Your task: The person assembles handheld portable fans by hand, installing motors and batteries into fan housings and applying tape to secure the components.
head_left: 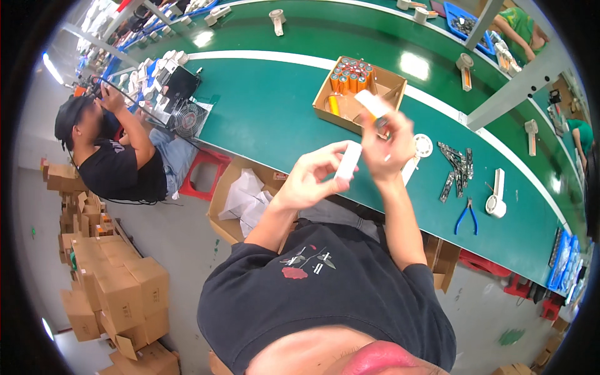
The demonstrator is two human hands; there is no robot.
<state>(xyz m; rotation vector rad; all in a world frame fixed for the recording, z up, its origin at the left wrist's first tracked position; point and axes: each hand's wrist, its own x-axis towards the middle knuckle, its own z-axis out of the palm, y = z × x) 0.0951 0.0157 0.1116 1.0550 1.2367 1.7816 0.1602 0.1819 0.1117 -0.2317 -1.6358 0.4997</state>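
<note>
My left hand (314, 177) is closed round a small white oblong plastic piece (349, 160), held upright in front of my chest. My right hand (389, 145), smeared by motion, is raised beside it. Another white plastic piece (371, 102) sticks out past its fingertips, with a bit of orange below it. Just beyond stands an open cardboard box (392, 91) with several orange cylindrical battery cells (353, 76) on end; one yellow cell (334, 105) lies apart inside. A white handheld fan (423, 145) is partly hidden behind my right hand.
On the green table (262, 112) to the right lie narrow circuit boards (459, 167), blue-handled pliers (467, 217) and another white fan body (496, 199). White fan parts (465, 70) sit on the green belt beyond. A metal post (512, 100) rises there. A co-worker (125, 137) sits left.
</note>
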